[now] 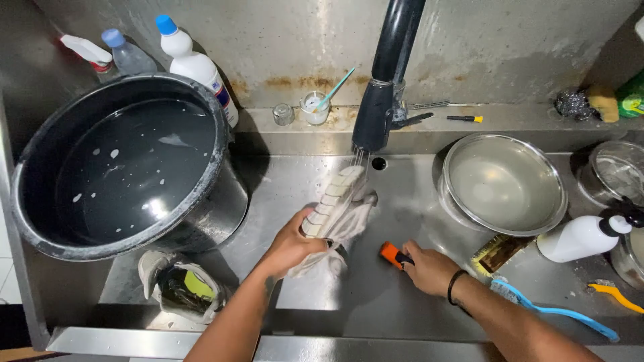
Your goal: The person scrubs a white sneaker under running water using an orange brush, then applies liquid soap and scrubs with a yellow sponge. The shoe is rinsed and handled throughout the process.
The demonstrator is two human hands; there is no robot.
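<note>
- Bottles: a spray bottle (90,52) and two blue-capped bottles (191,64) stand against the wall at the far left, untouched.
- Bucket: a large dark bucket (40,221) sits in the left of the sink, holding water flecked with white suds.
- Bag: a crumpled whitish bag (178,288) with something dark and yellow inside lies below the bucket on the steel.
- Left hand (290,245): fingers wrapped closed around the lower end of a white ribbed pad (332,198) bundled with a pale cloth (355,218), tilted up so its top end sits under the stream.
- Faucet (386,80): dark spout over the middle of the sink, water running onto the pad; judging from that, rinsing is under way and not finished.
- Right hand (429,268): curled closed on an orange-handled tool (391,253) resting on the sink floor (376,295), near the pad but apart from it; I cannot tell what its working end is.
- Steel bowl (557,201): to the right, apparently empty.
- Right edge: a stained brush (496,251), a white bottle (577,238) lying on its side, a blue-handled brush (563,312) and a second steel pot (614,171) lie about, not in hand.
</note>
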